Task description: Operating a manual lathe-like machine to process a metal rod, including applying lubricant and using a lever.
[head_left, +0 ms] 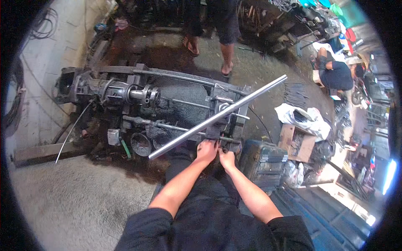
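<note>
Gripping a small dark part at the near end of the greasy machine (138, 100), the left hand (207, 151) and right hand (227, 159) curl shut on it beneath the long steel bar (217, 117), which looks heavy, rigid and slick, best grasped near its middle.

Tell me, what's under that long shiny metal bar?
Under the metal bar sits a dark greasy machine. Both hands, left hand and right hand, cover the part beneath its near end.
</note>
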The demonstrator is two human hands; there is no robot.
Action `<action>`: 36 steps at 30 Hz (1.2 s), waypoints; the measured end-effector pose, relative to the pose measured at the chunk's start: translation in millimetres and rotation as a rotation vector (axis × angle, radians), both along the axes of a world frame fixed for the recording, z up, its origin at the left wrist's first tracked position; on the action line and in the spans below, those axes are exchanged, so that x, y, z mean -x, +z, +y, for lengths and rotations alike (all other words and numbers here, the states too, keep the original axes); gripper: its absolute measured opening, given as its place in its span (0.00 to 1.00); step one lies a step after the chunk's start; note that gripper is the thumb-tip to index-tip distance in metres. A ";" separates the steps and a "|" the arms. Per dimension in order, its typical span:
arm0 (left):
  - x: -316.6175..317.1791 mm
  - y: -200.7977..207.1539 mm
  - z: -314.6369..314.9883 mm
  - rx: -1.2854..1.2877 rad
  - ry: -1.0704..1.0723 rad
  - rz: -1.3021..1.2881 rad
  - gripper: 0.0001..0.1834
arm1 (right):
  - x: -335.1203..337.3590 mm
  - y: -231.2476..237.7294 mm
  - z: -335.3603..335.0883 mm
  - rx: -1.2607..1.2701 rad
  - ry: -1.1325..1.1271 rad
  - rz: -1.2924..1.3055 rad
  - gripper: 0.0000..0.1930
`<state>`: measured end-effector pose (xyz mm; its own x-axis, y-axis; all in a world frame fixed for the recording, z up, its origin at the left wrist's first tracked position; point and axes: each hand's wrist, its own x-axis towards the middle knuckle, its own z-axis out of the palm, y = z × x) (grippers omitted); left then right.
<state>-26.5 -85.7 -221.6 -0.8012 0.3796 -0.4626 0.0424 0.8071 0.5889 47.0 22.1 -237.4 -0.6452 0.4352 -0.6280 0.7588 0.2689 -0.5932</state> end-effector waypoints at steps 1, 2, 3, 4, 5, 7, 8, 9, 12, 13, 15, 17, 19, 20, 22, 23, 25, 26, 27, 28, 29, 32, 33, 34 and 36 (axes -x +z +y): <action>12.6 3.2 2.3 0.056 -0.099 -0.128 0.17 | 0.4 -2.7 -5.4 -0.047 -0.132 -0.054 0.17; 16.5 6.0 5.1 0.061 -0.185 -0.078 0.17 | -4.4 -10.7 -5.7 -0.120 -0.149 -0.080 0.17; 20.6 5.1 4.7 0.046 -0.210 -0.087 0.17 | -4.5 -13.9 -10.6 -0.147 -0.153 -0.046 0.17; 23.5 5.1 5.5 0.049 -0.241 -0.059 0.17 | -4.6 -17.2 -16.5 -0.145 -0.198 -0.051 0.17; 23.8 3.2 3.3 0.054 -0.266 -0.031 0.17 | -1.1 -14.9 -22.9 -0.139 -0.236 -0.055 0.17; 15.7 -8.5 14.6 0.031 -0.353 -0.002 0.19 | -17.7 -31.6 -19.5 -0.137 -0.368 0.029 0.17; 16.9 -19.4 3.0 0.076 -0.340 -0.012 0.19 | 1.5 -5.2 -37.0 -0.102 -0.344 0.010 0.16; 17.6 -11.4 3.3 0.092 -0.359 -0.017 0.19 | -1.4 -3.3 -38.8 -0.128 -0.354 -0.008 0.15; 14.3 -21.2 -0.3 0.109 -0.356 0.022 0.17 | -7.8 15.2 -33.6 -0.217 -0.192 0.020 0.15; 12.8 -28.2 -0.6 0.105 -0.357 0.016 0.17 | -9.1 23.4 -33.8 -0.231 -0.148 0.035 0.14; 12.1 -26.6 3.8 0.105 -0.320 0.046 0.15 | -9.8 43.8 -34.7 -0.243 -0.109 0.051 0.14; 6.4 -27.2 5.4 0.110 -0.284 0.080 0.14 | -11.4 61.6 -34.7 -0.202 -0.067 -0.046 0.13; -1.6 -36.7 6.2 0.092 -0.293 0.249 0.13 | -29.3 65.1 -34.0 -0.169 -0.087 -0.022 0.13; -1.0 -38.2 8.3 0.220 -0.433 0.164 0.09 | -37.8 69.0 -34.6 -0.165 -0.058 0.015 0.13; -8.8 -41.6 -7.2 0.203 -0.477 0.322 0.09 | -59.2 80.1 -40.8 -0.142 -0.033 0.044 0.12; -7.3 -43.9 -16.8 0.178 -0.517 0.477 0.10 | -72.0 81.9 -43.0 -0.138 -0.037 0.061 0.12; 1.7 -37.6 -37.5 0.152 -0.492 0.444 0.10 | -100.6 80.5 -47.1 0.001 -0.118 0.087 0.11; 5.1 -17.3 -49.9 0.093 -0.417 0.421 0.10 | -112.7 80.5 -51.0 0.010 -0.122 0.098 0.11; 8.0 3.5 -60.5 0.035 -0.336 0.402 0.10 | -122.4 80.8 -52.4 0.104 -0.174 0.114 0.11; 6.0 17.3 -72.1 -0.081 -0.221 0.379 0.11 | -131.3 80.8 -55.1 0.201 -0.221 0.129 0.10; 6.5 34.0 -84.1 -0.071 -0.211 0.400 0.11 | -138.7 79.3 -56.9 0.209 -0.207 0.148 0.10; 10.1 73.9 -119.3 -0.110 0.022 0.206 0.11 | -152.4 69.5 -65.2 0.372 -0.216 0.300 0.13; 16.1 82.6 -132.2 -0.099 0.029 0.220 0.11 | -149.9 70.4 -68.7 0.386 -0.207 0.311 0.13; 25.6 90.6 -144.0 -0.236 0.032 0.339 0.11 | -146.6 71.1 -71.7 0.448 -0.196 0.316 0.12; 44.0 116.7 -158.0 -0.244 0.047 0.501 0.09 | -128.0 90.7 -79.4 0.526 -0.168 0.293 0.10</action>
